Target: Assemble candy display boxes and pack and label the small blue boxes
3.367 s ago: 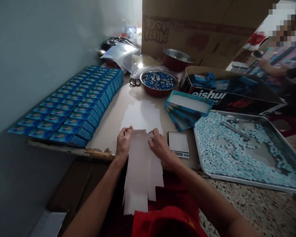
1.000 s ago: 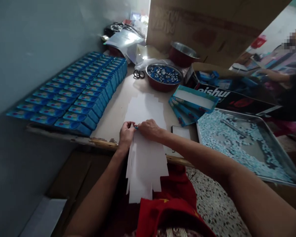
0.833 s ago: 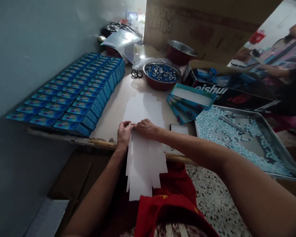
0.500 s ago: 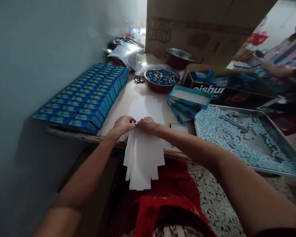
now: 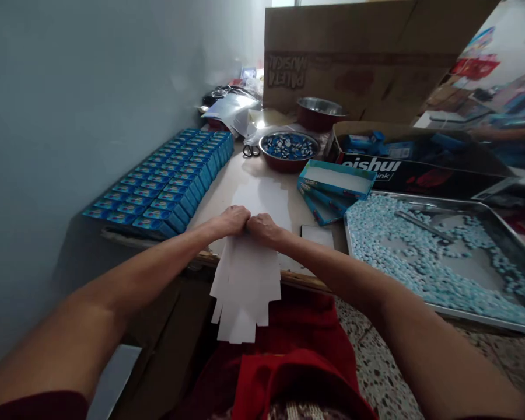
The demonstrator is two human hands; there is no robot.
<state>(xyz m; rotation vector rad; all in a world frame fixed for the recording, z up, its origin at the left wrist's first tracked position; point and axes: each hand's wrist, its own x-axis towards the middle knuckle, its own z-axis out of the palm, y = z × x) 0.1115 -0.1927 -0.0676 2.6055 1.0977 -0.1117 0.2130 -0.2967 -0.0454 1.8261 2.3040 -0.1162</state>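
A stack of flat white die-cut cardboard blanks hangs over the near edge of the table toward my lap. My left hand and my right hand meet knuckle to knuckle at the stack's top edge, both closed on it. More white blanks lie flat on the table just beyond my hands. A small white digital scale sits right of my right hand.
Rows of blue boxes fill the table's left. A metal tray of pale blue tablets is at right, flattened blue cartons beside it. A bowl of caps, scissors, cardboard boxes stand behind. Another person's arm shows far right.
My hands have come together from the stack's two top corners to its middle. The view has lifted and pulled back, so my arms look stretched out further.
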